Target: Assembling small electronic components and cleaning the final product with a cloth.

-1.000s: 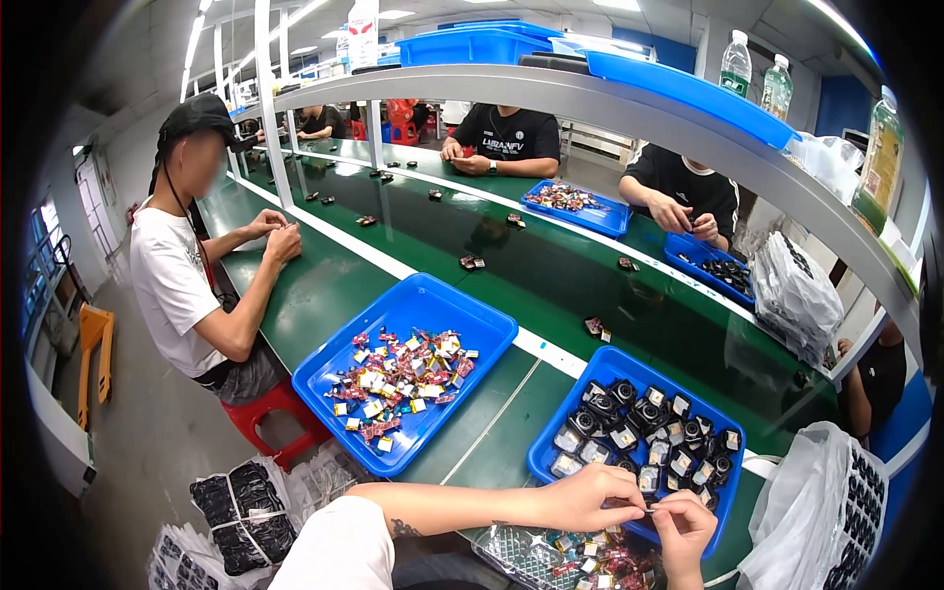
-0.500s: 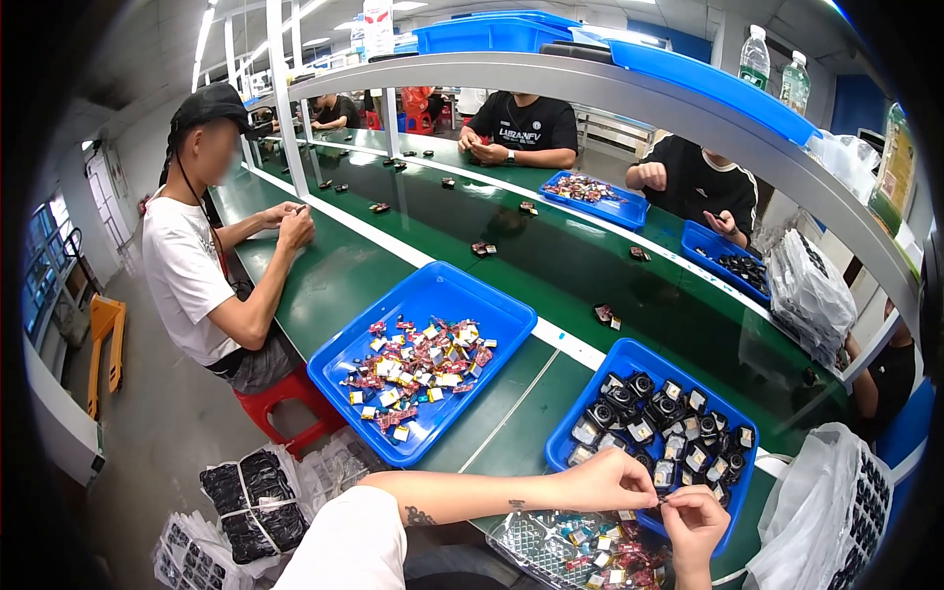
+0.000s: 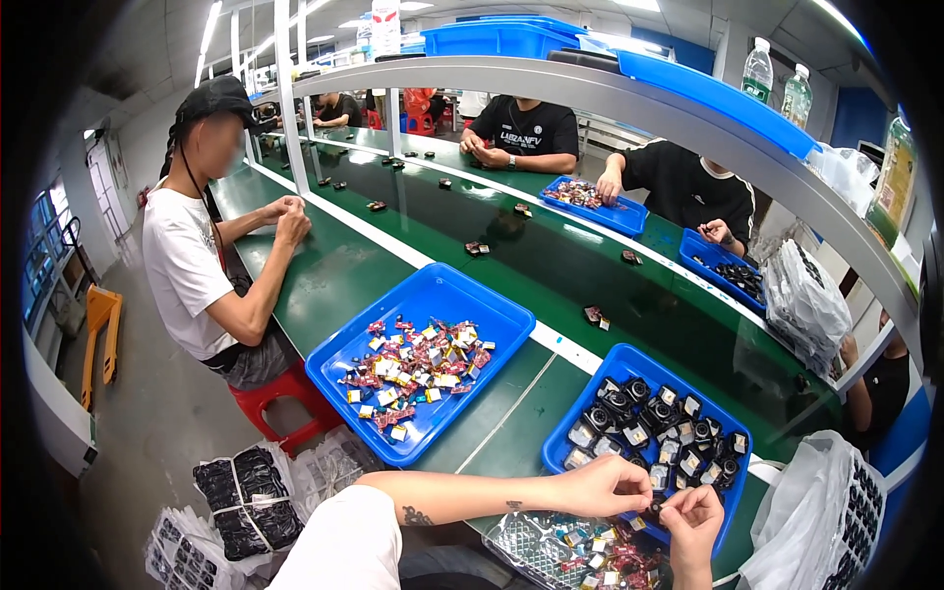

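My left hand (image 3: 612,486) and my right hand (image 3: 694,515) meet at the lower right, fingertips pinched close together. Between them is a small dark piece, mostly hidden by the fingers; its kind cannot be made out. Just beyond them stands a blue tray (image 3: 557,444) full of black camera-like units (image 3: 637,389) with round lenses, several showing pale, flat inserts. Below my hands, a clear plastic tray (image 3: 513,539) contains small red circuit boards with white-and-yellow battery cells (image 3: 596,560).
Another blue tray (image 3: 329,362) of red boards and cells lies left on the green bench (image 3: 501,393). Dark parts (image 3: 595,317) dot the conveyor belt (image 3: 551,280). Co-workers sit left and across. Bagged black parts (image 3: 258,501) are at lower left; wrapped trays (image 3: 821,511) at right.
Across the belt, a co-worker's hand has gone down into a blue tray of parts. The belt's pieces have shifted slightly left. My hands stay together, nearly unmoved.
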Motion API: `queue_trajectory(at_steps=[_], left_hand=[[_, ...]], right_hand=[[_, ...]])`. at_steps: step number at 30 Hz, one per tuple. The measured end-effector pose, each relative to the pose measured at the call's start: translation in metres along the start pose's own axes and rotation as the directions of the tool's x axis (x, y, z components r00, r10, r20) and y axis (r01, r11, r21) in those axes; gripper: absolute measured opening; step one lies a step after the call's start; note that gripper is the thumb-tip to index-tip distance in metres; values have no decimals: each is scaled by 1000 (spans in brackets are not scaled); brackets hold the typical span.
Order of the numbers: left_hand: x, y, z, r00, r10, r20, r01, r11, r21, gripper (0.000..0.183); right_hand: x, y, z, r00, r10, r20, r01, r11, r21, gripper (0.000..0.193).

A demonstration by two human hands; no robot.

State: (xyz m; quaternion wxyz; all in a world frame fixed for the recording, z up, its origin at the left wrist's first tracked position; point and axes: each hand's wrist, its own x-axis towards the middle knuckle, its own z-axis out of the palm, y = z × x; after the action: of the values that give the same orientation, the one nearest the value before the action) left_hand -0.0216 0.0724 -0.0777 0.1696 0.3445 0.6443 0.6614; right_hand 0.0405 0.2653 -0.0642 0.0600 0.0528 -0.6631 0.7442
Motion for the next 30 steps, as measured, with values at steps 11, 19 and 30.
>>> queue_trajectory(at_steps=[11,19,30], left_hand=[[4,-7,-15,990,31,-139,-75,944,-321,9],[8,-6,-12,955,-123,-270,-15,889,-459,9],[2,-5,-12,987,3,-163,-52,954,-294,9]], right_hand=[[11,5,10,976,-87,199,112,987,-118,27],[10,-6,8,743,-287,605,644,552,-529,13],[25,9,9,918,-380,118,161,85,-983,33]])
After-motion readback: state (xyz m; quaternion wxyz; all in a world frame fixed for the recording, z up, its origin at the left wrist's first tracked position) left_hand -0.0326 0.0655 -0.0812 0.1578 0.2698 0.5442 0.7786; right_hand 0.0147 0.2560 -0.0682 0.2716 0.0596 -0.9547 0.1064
